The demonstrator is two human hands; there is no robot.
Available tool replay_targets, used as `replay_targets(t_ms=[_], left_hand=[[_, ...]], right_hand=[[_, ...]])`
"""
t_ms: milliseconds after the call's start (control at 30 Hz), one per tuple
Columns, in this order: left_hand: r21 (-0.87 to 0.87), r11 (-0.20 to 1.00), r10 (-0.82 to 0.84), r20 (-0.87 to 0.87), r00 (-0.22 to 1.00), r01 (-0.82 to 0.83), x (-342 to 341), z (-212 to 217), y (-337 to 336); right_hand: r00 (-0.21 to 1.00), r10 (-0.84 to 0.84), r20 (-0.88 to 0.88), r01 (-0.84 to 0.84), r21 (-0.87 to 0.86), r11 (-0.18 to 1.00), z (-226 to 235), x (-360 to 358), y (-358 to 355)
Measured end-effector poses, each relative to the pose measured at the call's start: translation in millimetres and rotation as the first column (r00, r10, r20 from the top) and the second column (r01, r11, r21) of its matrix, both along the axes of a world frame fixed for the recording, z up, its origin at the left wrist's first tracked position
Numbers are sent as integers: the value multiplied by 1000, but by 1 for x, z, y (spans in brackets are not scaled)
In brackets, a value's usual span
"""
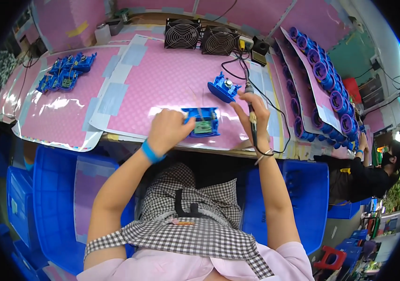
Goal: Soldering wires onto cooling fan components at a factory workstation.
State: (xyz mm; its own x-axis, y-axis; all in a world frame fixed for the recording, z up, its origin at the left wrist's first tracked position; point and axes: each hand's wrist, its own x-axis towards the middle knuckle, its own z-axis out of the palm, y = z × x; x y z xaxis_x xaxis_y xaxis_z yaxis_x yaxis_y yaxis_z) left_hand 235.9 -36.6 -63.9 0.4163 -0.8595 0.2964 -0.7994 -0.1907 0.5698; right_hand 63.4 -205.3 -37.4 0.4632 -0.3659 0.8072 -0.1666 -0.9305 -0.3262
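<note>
My left hand grips the left edge of a blue plastic housing lying near the front edge of the table. A green circuit board sits inside it, and thin wires stick up from it. In my right hand is a soldering iron, held upright like a pen with its cord looping out to the right. Just beyond those fingers stands a second blue plastic part with a round silvery piece on it; whether my fingertips touch it I cannot tell.
Two black fans stand at the back beside a soldering station. Several blue housings lie at the left. Stacked boards at the right carry rows of blue round parts. Blue bins flank me below the table. A co-worker sits at far right.
</note>
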Motion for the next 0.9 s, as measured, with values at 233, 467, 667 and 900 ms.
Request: replay_targets(t_ms=[233, 467, 667, 900], left_hand=[[-122, 987, 116, 51, 992, -109, -3, 5, 30], [58, 997, 64, -80, 995, -60, 11, 22, -1], [-192, 978, -151, -919, 365, -79, 54, 62, 1], [-211, 968, -155, -69, 985, 138, 28, 48, -30]], right_hand=[[995, -26, -98, 43, 172, 984, -28, 21, -9], [987, 161, -6, -153, 296, 943, -15, 3, 14], [975, -99, 200, -18, 513, 858, 11, -39, 30], [967, -33, 251, -210, 870, 446, -2, -36, 39]])
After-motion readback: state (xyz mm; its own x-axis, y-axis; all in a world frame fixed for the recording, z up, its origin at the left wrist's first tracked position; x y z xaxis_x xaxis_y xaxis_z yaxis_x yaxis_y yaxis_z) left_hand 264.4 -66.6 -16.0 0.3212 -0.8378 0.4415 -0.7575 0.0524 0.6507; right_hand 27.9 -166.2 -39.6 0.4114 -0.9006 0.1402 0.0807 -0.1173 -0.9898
